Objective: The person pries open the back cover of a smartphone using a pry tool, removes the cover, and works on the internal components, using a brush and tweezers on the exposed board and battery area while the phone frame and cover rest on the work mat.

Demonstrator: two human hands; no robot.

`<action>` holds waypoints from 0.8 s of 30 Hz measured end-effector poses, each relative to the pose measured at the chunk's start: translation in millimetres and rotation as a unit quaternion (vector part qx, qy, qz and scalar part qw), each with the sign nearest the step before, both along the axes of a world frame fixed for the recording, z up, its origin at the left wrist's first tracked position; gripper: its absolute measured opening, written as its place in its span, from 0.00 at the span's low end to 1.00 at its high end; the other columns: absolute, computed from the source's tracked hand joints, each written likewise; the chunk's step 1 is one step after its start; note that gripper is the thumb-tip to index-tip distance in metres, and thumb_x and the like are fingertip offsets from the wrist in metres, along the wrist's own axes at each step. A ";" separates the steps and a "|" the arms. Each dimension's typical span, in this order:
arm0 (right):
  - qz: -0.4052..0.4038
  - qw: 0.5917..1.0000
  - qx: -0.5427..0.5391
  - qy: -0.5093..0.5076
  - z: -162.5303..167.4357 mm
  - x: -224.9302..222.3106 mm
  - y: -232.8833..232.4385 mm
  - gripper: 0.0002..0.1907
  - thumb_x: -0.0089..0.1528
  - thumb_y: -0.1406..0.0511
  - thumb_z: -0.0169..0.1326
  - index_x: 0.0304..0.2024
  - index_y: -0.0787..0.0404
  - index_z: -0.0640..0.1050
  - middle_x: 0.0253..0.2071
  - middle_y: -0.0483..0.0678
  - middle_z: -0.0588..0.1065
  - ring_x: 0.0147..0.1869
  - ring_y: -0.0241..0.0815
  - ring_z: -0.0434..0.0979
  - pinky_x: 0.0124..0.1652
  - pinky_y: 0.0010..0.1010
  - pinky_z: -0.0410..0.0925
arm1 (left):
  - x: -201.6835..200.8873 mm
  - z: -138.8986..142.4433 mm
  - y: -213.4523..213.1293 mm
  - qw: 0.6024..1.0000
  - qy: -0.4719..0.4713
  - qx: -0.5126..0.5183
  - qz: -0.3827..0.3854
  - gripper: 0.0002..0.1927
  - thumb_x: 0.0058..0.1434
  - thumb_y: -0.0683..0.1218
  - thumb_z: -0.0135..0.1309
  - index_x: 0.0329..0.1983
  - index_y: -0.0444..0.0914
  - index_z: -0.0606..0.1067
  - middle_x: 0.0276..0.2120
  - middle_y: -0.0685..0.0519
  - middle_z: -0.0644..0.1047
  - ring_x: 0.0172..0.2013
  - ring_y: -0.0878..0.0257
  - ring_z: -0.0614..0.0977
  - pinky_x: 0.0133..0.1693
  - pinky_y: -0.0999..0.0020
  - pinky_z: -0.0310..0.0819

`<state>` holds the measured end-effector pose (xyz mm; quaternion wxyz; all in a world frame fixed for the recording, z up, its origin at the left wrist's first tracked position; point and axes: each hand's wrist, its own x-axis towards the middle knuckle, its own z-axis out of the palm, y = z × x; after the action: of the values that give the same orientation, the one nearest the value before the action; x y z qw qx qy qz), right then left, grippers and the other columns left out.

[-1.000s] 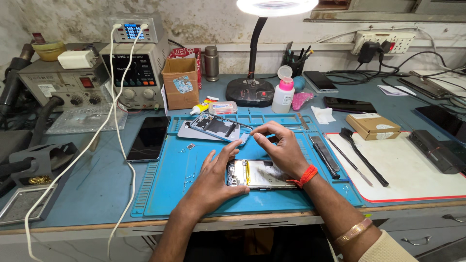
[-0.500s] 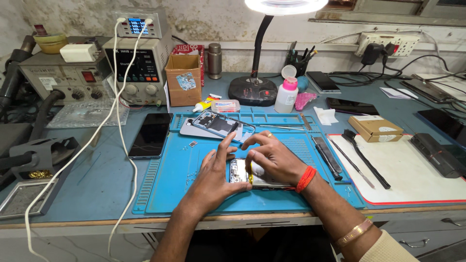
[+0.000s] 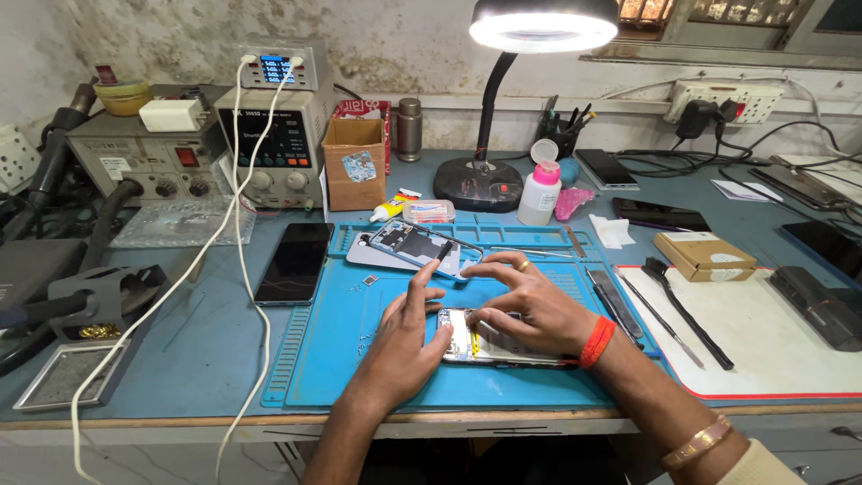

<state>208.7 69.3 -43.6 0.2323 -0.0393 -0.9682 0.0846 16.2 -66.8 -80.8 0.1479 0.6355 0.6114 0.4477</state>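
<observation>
One opened phone (image 3: 489,341) at 6 o'clock on blue mat (image 3: 359,359). Left hand (image 3: 404,346) half open, thumb touching phone edge; right hand (image 3: 530,310) spread, fingertips pressing on it. Two black brushes (image 3: 673,310) at 3 o'clock.

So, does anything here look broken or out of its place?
The phone under both hands lies opened, its inner parts bare. A second phone frame rests askew across the blue mat's top edge. Nothing looks spilled.

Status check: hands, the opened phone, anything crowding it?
Both hands, left and right, pressing on opened phone, on blue mat. Spare back cover lies behind, apart.
</observation>
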 end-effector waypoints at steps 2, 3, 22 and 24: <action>0.003 1.000 0.006 -0.018 0.6 2.2 0.9 0.12 0.64 0.60 0.53 0.39 0.51 0.87 0.64 0.49 0.72 0.70 0.56 0.61 0.65 0.50 0.57 | 1.4 -1.5 0.6 1.000 -0.002 -0.007 0.002 0.42 0.62 0.45 0.55 0.75 0.47 0.49 0.57 0.43 0.76 0.62 0.47 0.72 0.62 0.51 0.61; 0.005 0.999 0.013 -0.029 1.6 2.1 2.3 0.12 0.64 0.60 0.54 0.40 0.51 0.88 0.64 0.48 0.72 0.70 0.56 0.61 0.65 0.50 0.57 | 1.3 -1.8 0.8 1.000 -0.005 -0.010 0.002 0.41 0.62 0.45 0.54 0.75 0.48 0.49 0.57 0.43 0.75 0.62 0.47 0.72 0.63 0.51 0.60; 0.028 0.993 -0.087 -0.068 -2.5 -16.0 15.1 0.06 0.54 0.63 0.65 0.33 0.56 0.82 0.57 0.47 0.73 0.66 0.53 0.65 0.63 0.45 0.62 | 1.1 -3.7 1.5 1.000 -0.011 -0.002 -0.001 0.41 0.60 0.42 0.52 0.75 0.47 0.50 0.56 0.44 0.76 0.61 0.47 0.73 0.63 0.51 0.59; 0.025 0.992 -0.103 -0.064 -6.0 -20.1 14.3 0.06 0.54 0.64 0.65 0.31 0.56 0.81 0.57 0.47 0.73 0.65 0.53 0.65 0.62 0.45 0.62 | 1.2 -2.4 0.1 1.000 -0.010 -0.008 -0.003 0.41 0.60 0.42 0.53 0.75 0.47 0.50 0.56 0.44 0.75 0.61 0.47 0.72 0.63 0.51 0.59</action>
<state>188.6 83.7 -49.6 0.1619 -0.0446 -0.9679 0.1869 17.4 -66.7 -83.1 0.1606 0.6315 0.6117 0.4486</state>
